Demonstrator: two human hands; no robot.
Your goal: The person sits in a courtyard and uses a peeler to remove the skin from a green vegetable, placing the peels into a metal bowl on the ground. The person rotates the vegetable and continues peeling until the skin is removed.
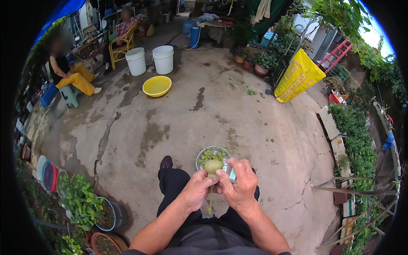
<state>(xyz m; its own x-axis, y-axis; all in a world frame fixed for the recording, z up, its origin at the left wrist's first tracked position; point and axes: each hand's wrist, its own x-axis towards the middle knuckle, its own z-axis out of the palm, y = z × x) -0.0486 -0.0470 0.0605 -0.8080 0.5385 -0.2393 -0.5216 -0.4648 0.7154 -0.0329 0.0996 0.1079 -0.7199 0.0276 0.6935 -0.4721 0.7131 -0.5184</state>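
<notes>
Between my two hands is a pale green gourd (213, 167) with a long green stem (210, 200) hanging below it. My left hand (198, 188) grips the narrow part of the gourd from the left. My right hand (239, 185) has its thumb against the gourd's right side and also holds a small tool with a light teal handle (233, 176); its working end is hidden. Just beyond the gourd, a round metal bowl (199, 156) holds several small green fruits (212, 154) with thin stems. What supports the bowl cannot be seen.
A yellow basin (157, 86) and two white buckets (163, 59) stand ahead on cracked concrete. Two people sit at the upper left, one on a green stool (69, 95). A yellow sack (298, 76) stands at the right. Potted plants (79, 204) lie lower left; a planted bed (352, 134) edges the right.
</notes>
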